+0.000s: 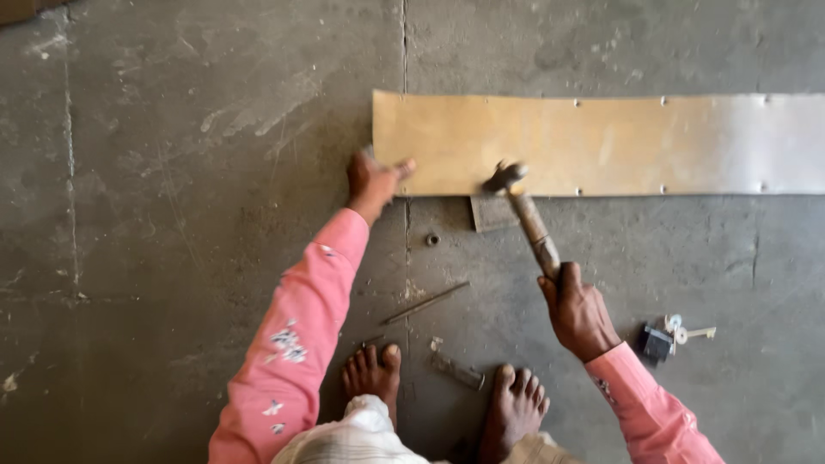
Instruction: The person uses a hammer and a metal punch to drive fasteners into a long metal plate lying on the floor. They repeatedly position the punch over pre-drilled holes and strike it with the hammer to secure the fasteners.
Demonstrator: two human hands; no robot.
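A long metal sheet strip (601, 142) lies flat on the grey concrete floor, with small rivets along its edges. My left hand (371, 182) presses on the strip's near left corner. My right hand (577, 311) grips the wooden handle of a hammer (526, 215). The hammer's head (504, 177) is at the strip's near edge, blurred. A small dark metal block (491, 213) lies under that edge, just below the hammer head.
A thin metal rod (425, 302) and a short metal piece (457, 371) lie on the floor near my bare feet (514, 404). A small nut (432, 239) sits by a floor crack. Keys with a dark fob (675, 337) lie at the right.
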